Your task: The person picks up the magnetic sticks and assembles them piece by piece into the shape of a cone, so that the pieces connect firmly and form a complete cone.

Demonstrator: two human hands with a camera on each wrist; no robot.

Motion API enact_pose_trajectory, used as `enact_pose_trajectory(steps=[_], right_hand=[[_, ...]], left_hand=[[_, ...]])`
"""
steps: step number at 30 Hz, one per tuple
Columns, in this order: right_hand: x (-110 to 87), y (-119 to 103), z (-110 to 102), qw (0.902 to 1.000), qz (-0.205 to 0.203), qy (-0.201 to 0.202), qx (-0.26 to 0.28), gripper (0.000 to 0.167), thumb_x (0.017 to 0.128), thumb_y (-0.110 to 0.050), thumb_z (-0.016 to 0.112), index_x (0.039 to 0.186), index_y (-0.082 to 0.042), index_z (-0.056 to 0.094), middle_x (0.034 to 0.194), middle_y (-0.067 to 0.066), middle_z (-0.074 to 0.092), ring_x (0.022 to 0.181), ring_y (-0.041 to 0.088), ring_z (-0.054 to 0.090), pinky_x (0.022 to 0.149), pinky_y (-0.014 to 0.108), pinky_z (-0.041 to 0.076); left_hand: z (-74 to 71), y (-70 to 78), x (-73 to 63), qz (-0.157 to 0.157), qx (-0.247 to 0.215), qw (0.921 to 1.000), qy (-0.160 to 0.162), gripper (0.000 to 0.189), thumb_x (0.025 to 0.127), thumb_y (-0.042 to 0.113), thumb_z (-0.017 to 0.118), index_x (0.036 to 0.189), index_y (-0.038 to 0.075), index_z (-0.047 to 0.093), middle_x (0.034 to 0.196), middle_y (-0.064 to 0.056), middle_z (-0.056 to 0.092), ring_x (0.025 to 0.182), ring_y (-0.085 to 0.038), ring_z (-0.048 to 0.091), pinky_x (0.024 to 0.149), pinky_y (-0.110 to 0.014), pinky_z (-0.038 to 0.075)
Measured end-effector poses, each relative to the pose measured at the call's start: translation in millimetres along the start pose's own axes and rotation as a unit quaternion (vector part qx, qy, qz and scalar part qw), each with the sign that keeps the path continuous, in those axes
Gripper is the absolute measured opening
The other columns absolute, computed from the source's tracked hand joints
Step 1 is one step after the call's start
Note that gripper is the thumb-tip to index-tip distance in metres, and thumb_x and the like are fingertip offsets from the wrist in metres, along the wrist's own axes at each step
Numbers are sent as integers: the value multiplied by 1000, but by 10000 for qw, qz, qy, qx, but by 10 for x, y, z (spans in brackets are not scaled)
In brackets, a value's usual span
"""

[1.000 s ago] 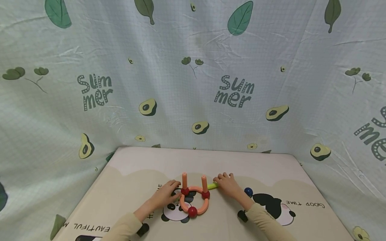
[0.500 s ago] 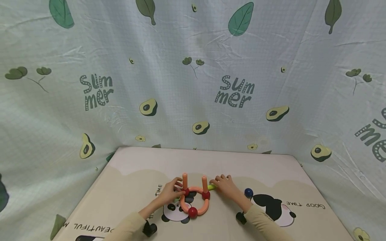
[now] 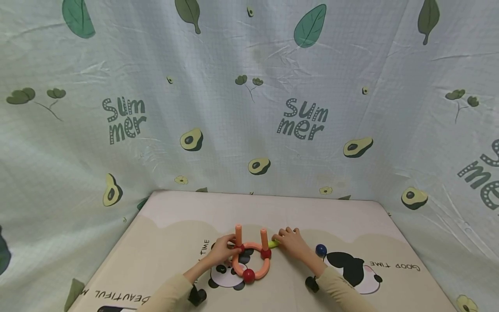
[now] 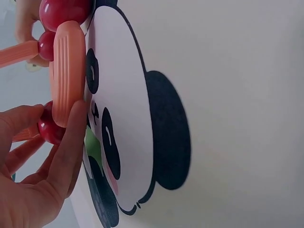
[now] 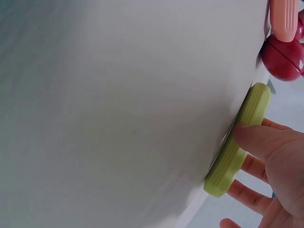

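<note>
An orange ring [image 3: 264, 270] of curved pieces joined by red balls lies on the panda-print mat. Two orange rods [image 3: 238, 234] stand up from its two rear balls. My left hand [image 3: 221, 250] grips the ring's rear left red ball [image 4: 50, 126], thumb and fingers on either side of it, one finger along the curved piece. On the right, my right hand [image 3: 293, 242] pinches a ribbed yellow-green stick [image 5: 237, 142] between thumb and fingers, low over the mat. The stick's near end points at the rear right red ball [image 5: 283, 58], with a small gap showing between them in the right wrist view.
A blue ball [image 3: 321, 250] lies on the mat just beyond my right forearm. The mat [image 3: 175, 208] ends at a hanging curtain [image 3: 218, 112] with leaf and avocado prints at the back and sides.
My left hand has shifted a little right, its fingers now around the rear left ball. My right hand has moved slightly left with the yellow-green stick, nearer the ring.
</note>
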State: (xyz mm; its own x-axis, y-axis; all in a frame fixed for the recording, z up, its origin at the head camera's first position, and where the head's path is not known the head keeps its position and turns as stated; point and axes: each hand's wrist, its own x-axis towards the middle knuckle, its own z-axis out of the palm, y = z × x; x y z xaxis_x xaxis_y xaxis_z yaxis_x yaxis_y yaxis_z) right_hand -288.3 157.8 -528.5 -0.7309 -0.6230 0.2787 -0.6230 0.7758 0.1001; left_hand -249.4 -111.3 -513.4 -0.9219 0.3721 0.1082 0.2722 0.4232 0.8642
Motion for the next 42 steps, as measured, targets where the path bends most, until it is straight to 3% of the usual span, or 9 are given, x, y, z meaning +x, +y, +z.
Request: enact_pose_trajectory(steps=[7, 13, 21, 29, 38, 42], right_hand=[[-25, 1, -38, 9999, 101, -5, 106, 19, 79, -16, 64, 94, -26, 61, 83, -4, 54, 76, 15, 43, 69, 39, 33], [-36, 12, -42, 9993, 208, -48, 309, 20, 79, -14, 65, 95, -24, 61, 84, -3, 54, 77, 17, 44, 71, 42, 34], [-60, 31, -57, 9964, 327, -59, 777, 20, 78, -14, 65, 96, -22, 59, 90, -1, 58, 79, 17, 47, 66, 38, 33], [-77, 52, -105, 9836, 670, -192, 1662, 22, 79, -13, 63, 99, -21, 58, 95, 0, 59, 84, 18, 49, 68, 40, 34], [-127, 94, -80, 9722, 902, -229, 2146, 21, 80, -12, 61, 100, -19, 57, 92, 0, 59, 86, 19, 52, 66, 35, 34], [-145, 103, -89, 9622, 876, -210, 2570, 22, 81, -9, 60, 102, -14, 56, 94, 3, 60, 86, 21, 55, 69, 38, 42]], left_hand=[[3, -8, 19, -26, 243, 9997, 79, 27, 79, 6, 63, 103, -6, 57, 98, -25, 59, 83, -34, 63, 67, -36, 53], [-3, -6, 25, -99, 406, 9990, 166, 22, 78, 7, 64, 97, -3, 60, 97, -23, 61, 80, -29, 62, 65, -35, 52], [-3, 7, 12, -212, 305, 9992, 167, 22, 79, 7, 63, 98, -3, 60, 96, -22, 60, 76, -21, 60, 60, -30, 51], [17, 10, 8, -362, -89, 9991, 204, 29, 79, 6, 63, 105, -5, 57, 99, -24, 57, 68, -14, 58, 44, -30, 49], [67, 50, -25, -183, 168, 9978, 610, 31, 78, 5, 64, 106, -6, 58, 96, -26, 60, 79, -26, 62, 52, -29, 52], [111, 48, -40, -199, 250, 9963, 796, 31, 79, 5, 63, 107, -6, 58, 97, -25, 61, 83, -28, 62, 58, -28, 52]])
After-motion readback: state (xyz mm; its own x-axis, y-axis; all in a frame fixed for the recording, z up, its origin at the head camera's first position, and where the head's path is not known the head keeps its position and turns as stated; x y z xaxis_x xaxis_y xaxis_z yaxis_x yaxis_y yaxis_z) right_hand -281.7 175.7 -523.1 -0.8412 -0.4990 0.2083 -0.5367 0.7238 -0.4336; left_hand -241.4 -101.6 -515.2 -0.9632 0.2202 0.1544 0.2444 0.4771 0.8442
